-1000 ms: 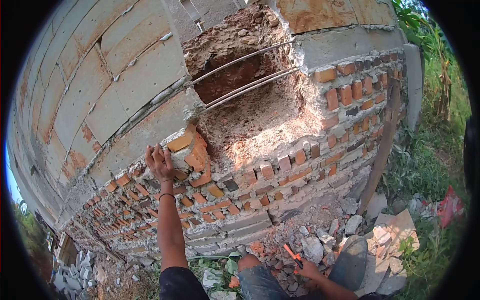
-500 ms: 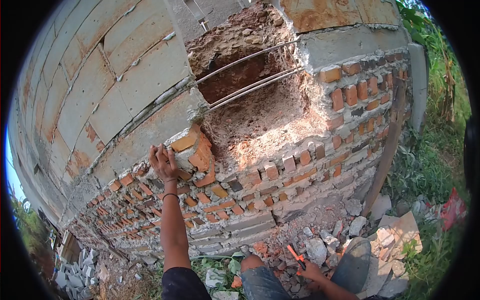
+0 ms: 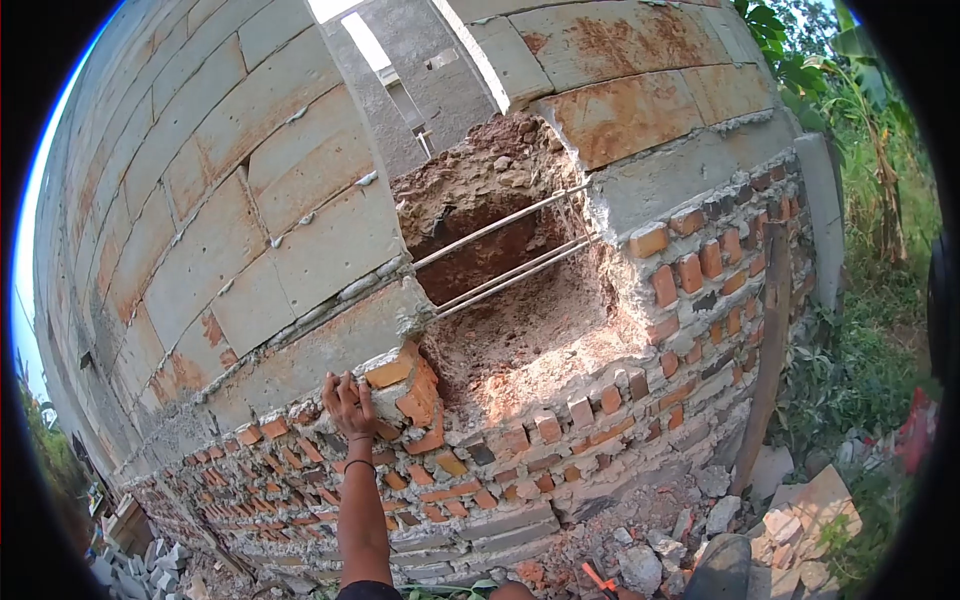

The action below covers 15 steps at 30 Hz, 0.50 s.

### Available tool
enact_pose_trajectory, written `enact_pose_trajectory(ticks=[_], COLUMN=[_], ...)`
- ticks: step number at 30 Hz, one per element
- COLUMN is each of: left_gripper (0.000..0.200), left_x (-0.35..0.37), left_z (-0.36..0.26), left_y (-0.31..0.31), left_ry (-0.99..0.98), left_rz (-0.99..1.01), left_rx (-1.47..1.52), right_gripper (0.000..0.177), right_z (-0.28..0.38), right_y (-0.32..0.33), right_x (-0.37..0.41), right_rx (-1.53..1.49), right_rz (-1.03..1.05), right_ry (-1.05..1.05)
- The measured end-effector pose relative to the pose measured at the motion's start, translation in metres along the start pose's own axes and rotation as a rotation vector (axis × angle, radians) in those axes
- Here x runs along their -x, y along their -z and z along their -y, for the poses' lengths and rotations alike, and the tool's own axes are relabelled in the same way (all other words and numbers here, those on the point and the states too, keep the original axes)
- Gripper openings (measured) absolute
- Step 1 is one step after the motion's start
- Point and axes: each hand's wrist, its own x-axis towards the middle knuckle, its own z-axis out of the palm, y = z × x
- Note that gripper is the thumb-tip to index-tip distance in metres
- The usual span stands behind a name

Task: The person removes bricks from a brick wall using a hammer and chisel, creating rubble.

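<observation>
The mortared brick cluster is sitting at the left edge of the breach in the wall. Its topmost orange brick is lying with its long axis along the course, rising slightly toward the right, and its broken end is pointing into the breach. The left hand is pressing against the left face of this cluster, touching it. The fingers are extended upward and lightly spread, and they are gripping nothing. A dark wristband is circling the forearm below. The right hand is lying outside the view, so its state cannot be told. Three steel reinforcing bars are spanning the breach, running up toward the right above packed reddish soil. Grey concrete blocks are forming the upper wall, and red brick courses are forming the lower band. Masonry rubble is lying on the ground at the wall's foot, with an orange-handled tool among it. A wooden plank is leaning against the right end, beside green vegetation.
</observation>
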Motion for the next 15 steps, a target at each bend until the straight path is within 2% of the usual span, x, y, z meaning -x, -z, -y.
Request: enact_pose_trajectory(ticks=[2,4,10,12,14,15], left_gripper=[0.034,0.034,0.034,0.035,0.036,0.036], left_x=[0.002,0.000,-0.001,0.000,-0.001,0.000], left_z=[0.001,0.002,0.000,-0.001,-0.002,-0.001], left_y=[-0.003,-0.001,0.001,0.000,0.000,0.000], left_ry=[0.006,-0.035,-0.005,-0.008,-0.009,-0.006], left_rz=[-0.013,-0.008,0.004,-0.004,-0.016,-0.010], left_rx=[0.021,-0.021,-0.004,-0.005,-0.011,-0.011], right_gripper=[0.064,0.062,0.063,0.061,0.059,0.058], right_z=[0.003,0.047,0.021,-0.007,-0.012,0.019], right_y=[0.002,0.026,0.011,-0.006,-0.006,0.011], right_x=[0.006,0.029,0.016,-0.003,-0.005,0.012], right_rx=[-0.073,-0.028,-0.069,-0.055,-0.038,-0.013], right_rz=[-0.032,0.048,-0.020,-0.003,0.011,0.040], right_ry=[0.013,-0.076,-0.036,-0.025,-0.011,-0.033])
